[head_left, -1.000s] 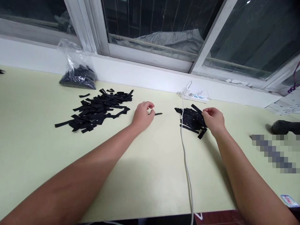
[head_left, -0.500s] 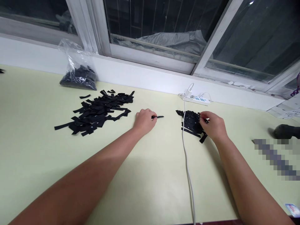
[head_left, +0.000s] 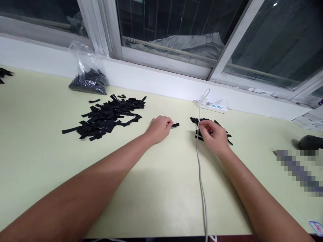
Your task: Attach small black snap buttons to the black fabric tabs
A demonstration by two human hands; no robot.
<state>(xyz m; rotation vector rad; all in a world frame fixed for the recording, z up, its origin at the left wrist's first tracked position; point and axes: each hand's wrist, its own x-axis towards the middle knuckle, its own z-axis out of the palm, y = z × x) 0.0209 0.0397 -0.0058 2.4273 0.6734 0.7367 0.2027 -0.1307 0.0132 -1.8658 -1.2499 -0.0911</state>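
Note:
My left hand (head_left: pixel 159 129) is pinched shut on a short black fabric strip (head_left: pixel 175 125), whose free end sticks out to the right above the table. Over the small pile of black strips (head_left: pixel 200 137) is my right hand (head_left: pixel 214 134), thumb and fingertips closed together beside the white cable (head_left: pixel 199 161). Whether anything sits between those fingertips cannot be made out. The hand covers much of the small pile. To the left of my left hand spreads a larger heap of black strips (head_left: pixel 108 116), some with small light marks.
A clear plastic bag (head_left: pixel 88 80) of black pieces stands against the wall. A white power strip (head_left: pixel 214 107) lies at the back, its cable running to the table's front edge. At right are a dark object (head_left: pixel 309 143) and a blurred patch. More black strips (head_left: pixel 5 74) lie far left.
My right hand has moved left across the small pile to the cable. The strip in my left hand now shows its flat side more. The view has shifted slightly.

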